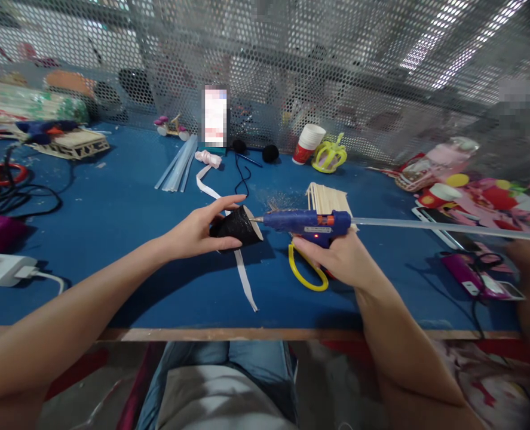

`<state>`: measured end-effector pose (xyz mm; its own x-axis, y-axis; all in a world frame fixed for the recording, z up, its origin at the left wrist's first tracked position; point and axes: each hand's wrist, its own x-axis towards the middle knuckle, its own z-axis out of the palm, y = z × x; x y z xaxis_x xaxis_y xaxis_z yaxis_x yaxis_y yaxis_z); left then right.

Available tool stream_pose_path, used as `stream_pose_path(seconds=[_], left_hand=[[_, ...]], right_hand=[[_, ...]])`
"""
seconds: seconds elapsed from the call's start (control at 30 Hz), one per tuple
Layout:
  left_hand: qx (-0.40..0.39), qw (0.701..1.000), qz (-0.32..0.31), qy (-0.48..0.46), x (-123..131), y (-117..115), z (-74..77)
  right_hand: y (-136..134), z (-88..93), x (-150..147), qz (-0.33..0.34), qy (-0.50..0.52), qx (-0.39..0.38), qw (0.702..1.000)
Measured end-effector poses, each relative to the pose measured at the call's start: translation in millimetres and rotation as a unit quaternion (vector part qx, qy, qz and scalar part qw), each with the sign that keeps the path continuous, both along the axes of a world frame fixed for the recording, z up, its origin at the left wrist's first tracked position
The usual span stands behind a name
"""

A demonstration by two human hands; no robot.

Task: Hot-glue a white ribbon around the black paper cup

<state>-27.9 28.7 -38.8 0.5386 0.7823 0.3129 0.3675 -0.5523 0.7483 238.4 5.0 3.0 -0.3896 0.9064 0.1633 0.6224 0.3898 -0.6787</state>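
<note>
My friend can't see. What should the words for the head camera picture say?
A left hand holds a black cone over a blue table, while the right hand points a blue glue gun at its rim. Craft sticks, yellow scissors and a white ribbon lie close by.

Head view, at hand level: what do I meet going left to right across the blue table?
White power adapter → left hand → black cone → blue glue gun → glue stick sticking out behind the gun.
</note>
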Motion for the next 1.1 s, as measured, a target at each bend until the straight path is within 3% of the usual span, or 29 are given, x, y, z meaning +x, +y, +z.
stream_pose_path(seconds=[0.73,0.97,1.1], left_hand=[[0.01,1.0,0.004,0.002,1.0,0.8,-1.5],[-0.005,1.0,0.007,0.009,0.7,0.4,-1.5],[0.005,1.0,-0.001,0.005,1.0,0.3,-0.3]], right_hand=[[-0.8,0.0,0.0,0.002,0.006,0.0,1.0],[-1.9,3.0,-5.4,-0.005,0.008,0.033,0.999],[-1.6,1.7,-4.0,-0.001,0.003,0.01,1.0]])
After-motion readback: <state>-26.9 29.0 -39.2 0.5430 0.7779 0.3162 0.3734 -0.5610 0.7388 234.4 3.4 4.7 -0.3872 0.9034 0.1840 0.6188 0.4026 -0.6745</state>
